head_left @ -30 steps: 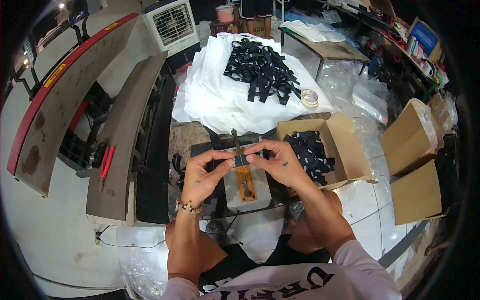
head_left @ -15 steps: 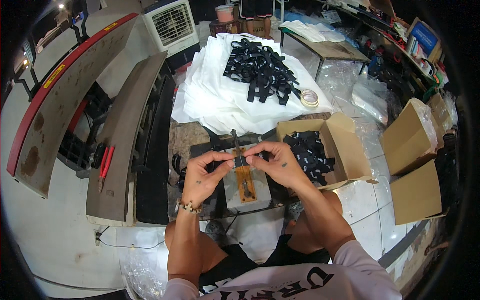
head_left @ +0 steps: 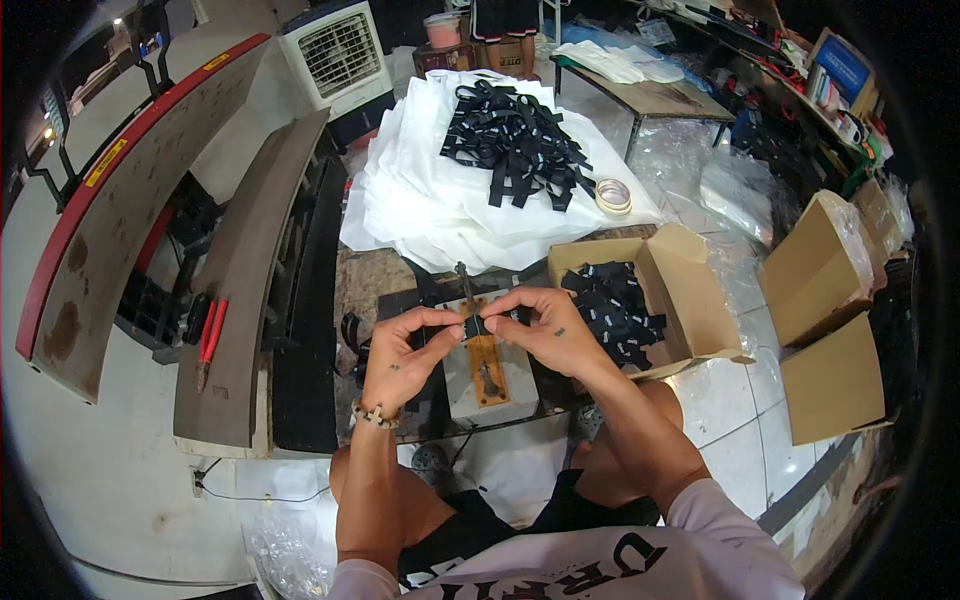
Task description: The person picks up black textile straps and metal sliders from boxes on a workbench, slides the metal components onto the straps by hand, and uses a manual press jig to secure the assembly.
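Observation:
My left hand and my right hand meet over a small fixture, thumbs and fingertips pinched. Between them is a short black strap, partly hidden by the fingers. It lies across a narrow orange-brown plate, which is mounted on a grey block. A dark metal rod sticks out beyond the fingertips on the far side. Right of my right hand, many short black strap pieces fill an open cardboard box.
White sheets are stacked beyond the fixture, bearing a heap of black straps and a tape roll. Red-handled pliers rest on the machine at left. Another person's legs show at the back.
The fingertips of my right hand have come slightly closer to my left, still at the strap. The whole view has shifted a little.

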The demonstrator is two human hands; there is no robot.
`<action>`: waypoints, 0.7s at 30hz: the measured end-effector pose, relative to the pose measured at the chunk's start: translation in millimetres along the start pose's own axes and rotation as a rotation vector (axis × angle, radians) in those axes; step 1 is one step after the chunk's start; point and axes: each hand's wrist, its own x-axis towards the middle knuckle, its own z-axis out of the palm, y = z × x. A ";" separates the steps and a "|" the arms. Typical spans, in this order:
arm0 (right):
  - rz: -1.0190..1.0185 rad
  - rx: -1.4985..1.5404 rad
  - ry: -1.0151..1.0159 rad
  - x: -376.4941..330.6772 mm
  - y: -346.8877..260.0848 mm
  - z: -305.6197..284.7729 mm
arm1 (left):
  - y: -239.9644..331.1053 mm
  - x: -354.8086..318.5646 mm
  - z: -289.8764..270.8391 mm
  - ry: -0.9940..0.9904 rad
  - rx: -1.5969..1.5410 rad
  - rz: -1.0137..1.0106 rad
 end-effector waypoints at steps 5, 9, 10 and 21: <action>-0.021 -0.017 0.002 0.7 6.2 -2.4 | -2.5 -1.1 -2.0 0.010 0.002 -0.019; -0.071 -0.298 0.015 5.1 4.9 -33.4 | -4.5 -6.4 -9.5 0.030 -0.044 -0.027; -0.179 -0.406 0.067 5.3 19.1 -50.2 | -1.5 -7.0 -11.7 0.030 -0.007 0.002; -0.160 -0.163 0.241 -1.6 -10.8 -47.4 | 30.9 -17.2 -5.1 0.043 0.035 0.153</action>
